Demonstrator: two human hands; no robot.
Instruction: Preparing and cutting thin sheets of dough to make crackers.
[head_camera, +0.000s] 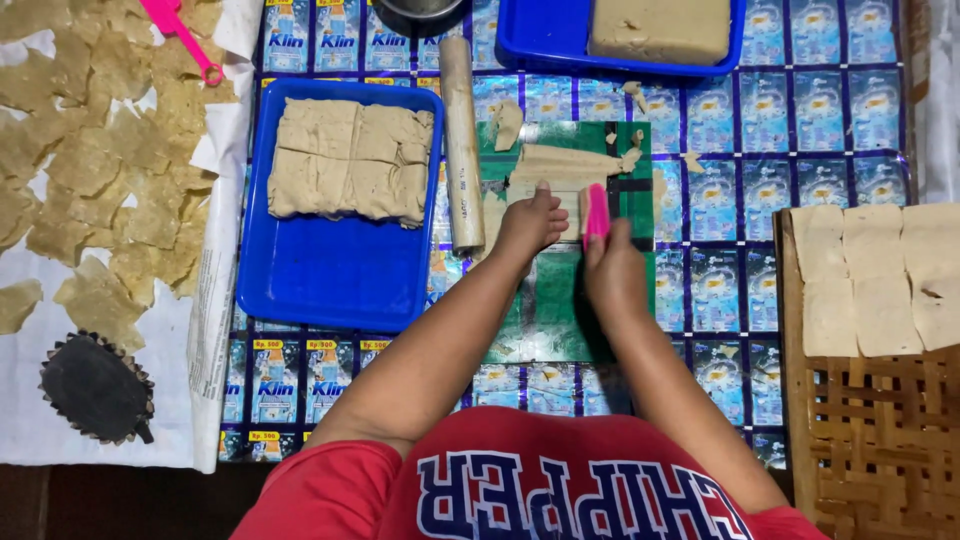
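Both of our hands work over the green cutting board (560, 300): our left hand (530, 222) presses its fingers flat on the thin beige dough sheet (560, 165) lying across the board's far half, grasping nothing. Our right hand (612, 272) is closed around a pink plastic cutter (596, 214) (blade hidden), just beside the left, while a pale wooden rolling pin (461, 140) lies between the board and the blue plastic tray of folded dough (330, 270).

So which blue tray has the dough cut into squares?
The big blue tray left of the rolling pin. The far tray holds one uncut block.
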